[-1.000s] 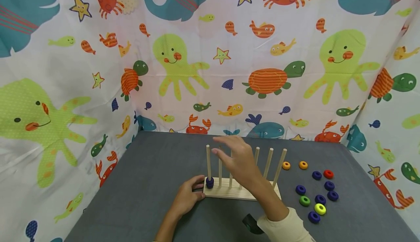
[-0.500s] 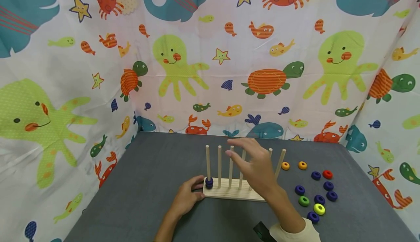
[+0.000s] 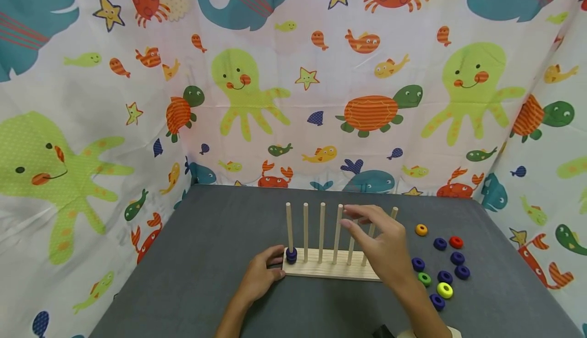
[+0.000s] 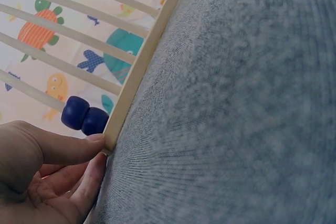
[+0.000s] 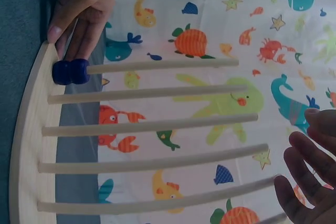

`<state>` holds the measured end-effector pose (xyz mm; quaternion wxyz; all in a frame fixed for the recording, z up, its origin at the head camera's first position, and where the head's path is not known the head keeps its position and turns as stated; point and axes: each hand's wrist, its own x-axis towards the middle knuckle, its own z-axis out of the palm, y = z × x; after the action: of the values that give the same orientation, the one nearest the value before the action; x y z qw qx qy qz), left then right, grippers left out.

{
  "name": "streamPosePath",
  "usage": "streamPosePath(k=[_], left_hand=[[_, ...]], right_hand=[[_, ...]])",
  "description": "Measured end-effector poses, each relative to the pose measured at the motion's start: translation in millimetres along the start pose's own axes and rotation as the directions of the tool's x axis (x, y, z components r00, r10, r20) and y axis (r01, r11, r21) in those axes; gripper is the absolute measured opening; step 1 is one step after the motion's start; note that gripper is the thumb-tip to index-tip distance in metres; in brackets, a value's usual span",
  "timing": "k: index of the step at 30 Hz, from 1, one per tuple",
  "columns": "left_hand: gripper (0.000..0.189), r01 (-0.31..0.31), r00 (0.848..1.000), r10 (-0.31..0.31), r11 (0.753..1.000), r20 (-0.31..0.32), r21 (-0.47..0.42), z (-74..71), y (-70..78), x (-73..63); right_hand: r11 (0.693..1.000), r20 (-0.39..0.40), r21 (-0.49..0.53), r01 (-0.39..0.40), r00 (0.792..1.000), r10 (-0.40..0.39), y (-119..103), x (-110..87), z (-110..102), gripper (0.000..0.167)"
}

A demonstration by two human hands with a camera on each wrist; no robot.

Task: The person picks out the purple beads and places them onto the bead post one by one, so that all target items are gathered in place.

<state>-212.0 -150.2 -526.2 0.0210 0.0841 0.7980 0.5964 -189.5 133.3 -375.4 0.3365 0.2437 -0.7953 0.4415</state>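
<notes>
A pale wooden peg board (image 3: 327,270) with several upright pegs stands on the table. Two dark blue rings (image 4: 79,115) sit stacked at the bottom of its leftmost peg. My left hand (image 3: 260,276) grips the board's left end, and in the left wrist view its thumb (image 4: 73,149) presses the corner beside the rings. Over the right half of the board, my right hand (image 3: 384,243) hovers at the height of the peg tops. Its fingers (image 5: 310,156) are loosely bent with nothing between them, and it covers part of the rightmost pegs.
Right of the board lie loose rings: an orange one (image 3: 421,230), a red one (image 3: 456,242), a green one (image 3: 424,279), a yellow one (image 3: 445,290) and several blue rings (image 3: 462,272). A cloth (image 3: 270,149) printed with sea animals hangs behind the grey table (image 3: 192,277).
My right hand has moved rightward along the peg tops, from near the left pegs to the right ones, uncovering the pegs between. My left hand stays at the board's end.
</notes>
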Motion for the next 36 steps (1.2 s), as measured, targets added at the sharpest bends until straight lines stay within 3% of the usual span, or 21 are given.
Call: streamPosePath(k=[18, 29, 36], left_hand=[[0.063, 0.022, 1.000, -0.022, 0.998, -0.006, 0.052, 0.5, -0.7, 1.2], [0.063, 0.031, 1.000, -0.031, 0.998, -0.002, 0.055, 2.9, -1.0, 0.7], [0.062, 0.026, 1.000, -0.026, 0.999, -0.004, 0.040, 2.0, -2.2, 1.0]], right_hand=[[0.985, -0.063, -0.052, -0.166, 0.985, 0.162, 37, -32.6, -35, 0.026], [0.937, -0.106, -0.177, -0.302, 0.952, 0.287, 60, -52.1, -59, 0.022], [0.891, -0.150, -0.220, -0.396, 0.917, 0.371, 78, -62.8, -70, 0.021]])
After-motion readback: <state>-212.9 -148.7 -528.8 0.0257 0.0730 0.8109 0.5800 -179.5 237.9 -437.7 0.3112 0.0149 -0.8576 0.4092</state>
